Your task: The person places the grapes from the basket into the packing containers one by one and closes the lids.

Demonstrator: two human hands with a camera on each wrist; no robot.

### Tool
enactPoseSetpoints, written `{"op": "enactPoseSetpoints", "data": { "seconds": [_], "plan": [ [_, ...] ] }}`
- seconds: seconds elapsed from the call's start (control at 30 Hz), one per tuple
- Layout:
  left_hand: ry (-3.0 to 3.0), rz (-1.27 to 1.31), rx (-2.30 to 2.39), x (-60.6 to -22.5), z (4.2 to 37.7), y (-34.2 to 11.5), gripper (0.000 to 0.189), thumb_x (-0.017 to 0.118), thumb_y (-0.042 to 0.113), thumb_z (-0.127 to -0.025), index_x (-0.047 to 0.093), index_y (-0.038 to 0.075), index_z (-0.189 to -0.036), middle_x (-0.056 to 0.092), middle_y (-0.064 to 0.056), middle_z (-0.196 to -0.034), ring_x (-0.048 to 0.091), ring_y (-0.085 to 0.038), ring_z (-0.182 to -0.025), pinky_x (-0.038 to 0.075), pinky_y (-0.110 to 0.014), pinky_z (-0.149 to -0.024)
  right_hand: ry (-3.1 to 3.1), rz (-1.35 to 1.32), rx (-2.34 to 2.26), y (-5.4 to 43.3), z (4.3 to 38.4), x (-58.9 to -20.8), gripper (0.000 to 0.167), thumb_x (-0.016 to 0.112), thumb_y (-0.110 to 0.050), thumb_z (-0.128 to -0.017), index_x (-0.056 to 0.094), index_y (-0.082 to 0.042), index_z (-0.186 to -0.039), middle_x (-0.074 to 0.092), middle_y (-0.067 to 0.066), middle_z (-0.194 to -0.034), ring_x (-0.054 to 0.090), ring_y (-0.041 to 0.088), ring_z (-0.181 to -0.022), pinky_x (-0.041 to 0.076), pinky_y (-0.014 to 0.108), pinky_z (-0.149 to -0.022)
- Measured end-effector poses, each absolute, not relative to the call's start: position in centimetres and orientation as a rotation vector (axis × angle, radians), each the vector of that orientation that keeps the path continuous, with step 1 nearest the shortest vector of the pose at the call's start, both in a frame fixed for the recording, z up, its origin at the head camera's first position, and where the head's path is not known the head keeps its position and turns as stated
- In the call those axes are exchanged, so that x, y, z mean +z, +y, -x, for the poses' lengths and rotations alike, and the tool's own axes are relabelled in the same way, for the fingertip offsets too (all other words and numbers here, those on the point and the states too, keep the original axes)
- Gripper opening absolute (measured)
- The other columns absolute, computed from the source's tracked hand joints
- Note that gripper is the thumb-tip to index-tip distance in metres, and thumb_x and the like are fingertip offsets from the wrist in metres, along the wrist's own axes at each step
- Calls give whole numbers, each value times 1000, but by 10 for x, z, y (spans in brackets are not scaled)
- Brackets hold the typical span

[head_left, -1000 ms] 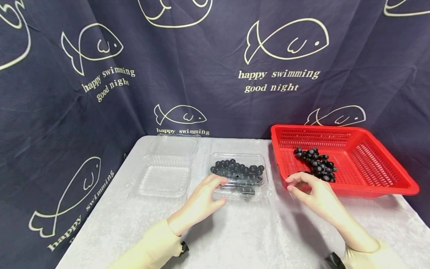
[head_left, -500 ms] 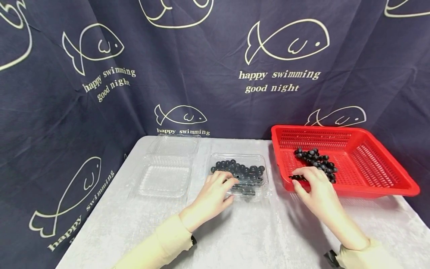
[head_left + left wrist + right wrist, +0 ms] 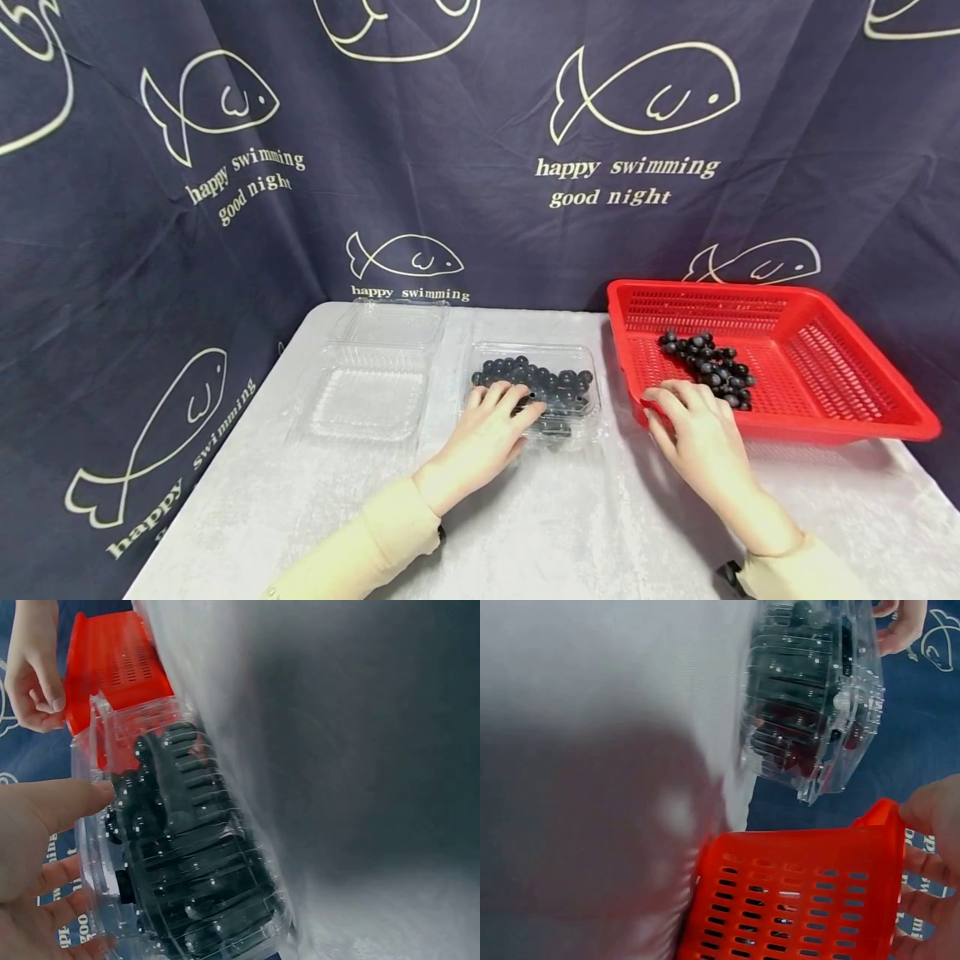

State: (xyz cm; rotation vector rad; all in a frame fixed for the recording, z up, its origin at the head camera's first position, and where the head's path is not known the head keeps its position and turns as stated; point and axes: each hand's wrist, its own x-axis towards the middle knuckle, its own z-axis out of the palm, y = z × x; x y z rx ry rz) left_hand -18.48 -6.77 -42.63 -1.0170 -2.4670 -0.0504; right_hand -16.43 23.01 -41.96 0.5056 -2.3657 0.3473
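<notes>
My left hand [image 3: 483,437] rests on the lidded clear plastic box [image 3: 581,417], fingers spread over its lid. Inside lie dark grapes [image 3: 562,383]. In the left wrist view, the thumb touches the lid and the fingertips reach its far side. My right hand [image 3: 697,433] is at the front left corner of the red plastic basket [image 3: 840,429]. Its fingers reach over the rim, their tips partly hidden behind the wall; in the right wrist view the thumb [image 3: 922,810] is at the rim. A bunch of dark grapes [image 3: 708,362] lies in the basket.
To the left, a second clear plastic box [image 3: 367,408] stands with its lid [image 3: 393,323] folded back. All of it sits on a table with a pale cloth [image 3: 525,533]. A navy curtain [image 3: 495,167] printed with fish hangs behind and to the left.
My left hand has moved right and further onto the box's lid. My right hand has shifted at the basket's corner, and the grapes that showed beside its fingers are now out of sight.
</notes>
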Motion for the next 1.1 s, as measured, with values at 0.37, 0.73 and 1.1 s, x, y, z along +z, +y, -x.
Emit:
{"op": "enactPoseSetpoints", "data": {
  "seconds": [0.37, 0.73, 1.1],
  "plan": [
    [-2439, 970, 94, -431, 183, -62, 47, 67, 17, -83, 51, 29, -126, 49, -2, -126, 44, -22, -113, 39, -43, -89, -2318, -556, 301, 230, 165, -428, 25, 54, -19, -78, 64, -10, -99, 62, 10, -97, 52, 33, -91, 36, 47, -69],
    [-2443, 956, 66, -434, 186, -59, 41, 61, 15, -87, 53, 29, -125, 51, -1, -124, 45, -22, -113, 39, -44, -88, -2272, -542, 319, 230, 167, -433, 22, 58, -17, -77, 65, -10, -97, 63, 9, -98, 52, 32, -91, 35, 47, -70],
    [-2446, 941, 58, -436, 195, -58, 40, 57, 14, -88, 53, 29, -125, 52, -1, -123, 45, -23, -113, 41, -44, -88, -2250, -533, 356, 230, 168, -436, 21, 56, -18, -79, 65, -10, -96, 63, 9, -98, 52, 32, -92, 34, 48, -72]
  ]
}}
